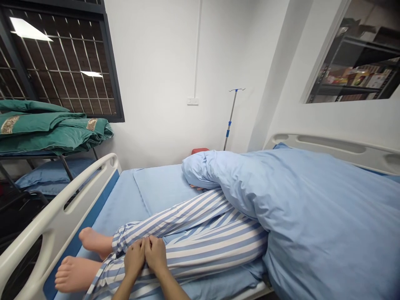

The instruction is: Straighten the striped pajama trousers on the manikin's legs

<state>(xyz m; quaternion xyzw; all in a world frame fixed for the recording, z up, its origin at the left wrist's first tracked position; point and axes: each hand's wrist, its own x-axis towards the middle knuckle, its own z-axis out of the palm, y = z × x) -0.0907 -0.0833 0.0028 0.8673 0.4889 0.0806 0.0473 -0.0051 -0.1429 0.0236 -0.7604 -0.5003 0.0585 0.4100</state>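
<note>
A figure in blue-and-white striped pyjama trousers (200,233) lies on a hospital bed, its upper body under a light blue duvet (312,216). Two bare feet (78,266) stick out at the near left. My left hand (134,259) and my right hand (156,253) rest side by side on the lower trouser leg near the ankle. Both have fingers curled over the striped fabric at the hem. Whether they pinch the cloth or just press on it is unclear.
A white bed rail (62,196) runs along the left, a white headboard (337,148) at the far right. Folded green blankets (50,129) sit on a rack at left. An IV pole (230,118) stands by the wall. The blue sheet (150,187) is exposed in the middle.
</note>
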